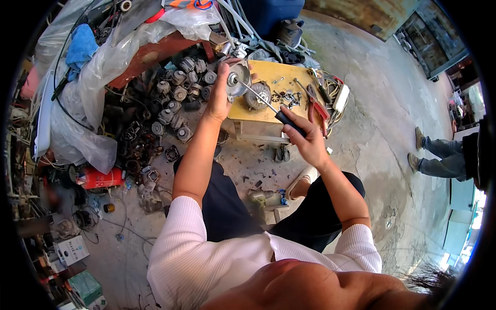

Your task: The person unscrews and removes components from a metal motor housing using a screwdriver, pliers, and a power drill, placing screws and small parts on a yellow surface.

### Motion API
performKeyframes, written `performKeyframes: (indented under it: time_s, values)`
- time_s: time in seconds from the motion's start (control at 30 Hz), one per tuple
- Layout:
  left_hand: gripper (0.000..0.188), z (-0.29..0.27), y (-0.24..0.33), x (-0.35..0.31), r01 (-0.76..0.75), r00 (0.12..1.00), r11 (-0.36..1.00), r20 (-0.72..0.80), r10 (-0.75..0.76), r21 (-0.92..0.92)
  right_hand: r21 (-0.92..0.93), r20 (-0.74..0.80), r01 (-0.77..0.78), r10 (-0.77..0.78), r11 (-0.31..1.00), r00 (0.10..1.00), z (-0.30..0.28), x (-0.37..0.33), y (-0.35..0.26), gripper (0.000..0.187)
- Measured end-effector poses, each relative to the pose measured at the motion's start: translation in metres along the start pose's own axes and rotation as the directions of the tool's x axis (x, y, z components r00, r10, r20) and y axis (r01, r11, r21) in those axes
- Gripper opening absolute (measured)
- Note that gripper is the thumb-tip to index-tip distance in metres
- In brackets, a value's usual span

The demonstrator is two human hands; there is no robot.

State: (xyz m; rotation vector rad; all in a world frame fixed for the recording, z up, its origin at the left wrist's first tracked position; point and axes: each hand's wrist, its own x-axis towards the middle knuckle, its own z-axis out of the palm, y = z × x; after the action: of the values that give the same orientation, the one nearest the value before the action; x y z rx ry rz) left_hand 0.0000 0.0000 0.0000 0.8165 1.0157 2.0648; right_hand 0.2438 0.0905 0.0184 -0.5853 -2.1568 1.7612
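Observation:
My left hand (221,95) grips a round silver metal motor end cover (238,77) by its left side, holding it up over the far left corner of a low yellow-topped table (258,114). In my right hand (309,138) is a screwdriver (289,122) with a black handle, the fingers wrapped round it. Its long shaft points up and left, and the tip is at or very near the hub in the cover's middle. Just behind the shaft, a motor stator with windings (257,96) lies on the table. Small screws and metal parts (290,98) are scattered to its right.
Red-handled pliers (316,109) and a white power strip (341,98) lie at the table's right edge. Several small motors (178,93) are heaped left of the table. A red cylinder (101,177) lies further left. Another person's legs (442,157) are at the far right.

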Motion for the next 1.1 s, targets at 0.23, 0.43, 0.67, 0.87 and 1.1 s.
performKeyframes:
  time_s: [0.23,0.43,0.67,0.87,1.1]
  values:
    - [0.054,0.002,0.005,0.002,0.02,0.999,0.999,0.04,-0.019,-0.035,0.491,0.207,-0.237,0.152,0.839,0.967,-0.002,0.003,-0.001,0.048]
    - [0.047,0.007,0.019,0.0,0.105,0.986,0.985,0.14,-0.086,-0.137,0.718,0.54,-0.552,0.161,0.425,0.826,-0.011,0.003,-0.012,0.053]
    - [0.05,0.017,0.008,0.007,0.079,0.996,0.978,0.057,-0.069,-0.193,0.64,0.353,-0.4,0.212,0.656,0.911,0.009,0.002,-0.012,0.05]
    - [0.048,0.022,-0.001,0.013,0.012,0.999,0.972,-0.035,-0.02,-0.235,0.474,0.173,-0.216,0.15,0.853,0.973,0.029,0.001,-0.009,0.048]
    - [0.045,0.023,-0.007,0.014,-0.041,0.992,0.981,-0.128,0.016,-0.189,-0.148,-0.042,0.166,-0.174,0.975,0.984,0.035,0.006,0.01,0.043]
